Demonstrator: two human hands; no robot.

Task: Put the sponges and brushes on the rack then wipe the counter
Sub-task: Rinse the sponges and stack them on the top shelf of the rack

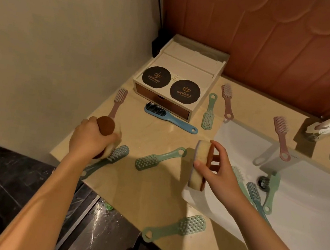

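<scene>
Sponges, two of them, are in hand. The left grip, left of centre, curls around a sponge with a brown face and holds it just above the beige bench. The right grip, at centre, pinches a yellow sponge on edge between thumb and fingers, over the line where the bench meets the white sink.

Both sponges look soft, light and squashy, so a gentle hold across the long sides should do. They may be damp, though that cannot be told.

Under the left grip lies a green brush. Another green brush lies between the two grips, and a third lies at lower centre, near the bench edge. Further up are a blue brush, a pink brush at the left, and a green and a pink one at the sink's upper corner. More brushes lie in the sink at the right. They look like stiff, light plastic and are best taken by the handle.

A white box with two dark round mats on top stands in the upper centre corner. It may be the rack, but that is not certain.
</scene>
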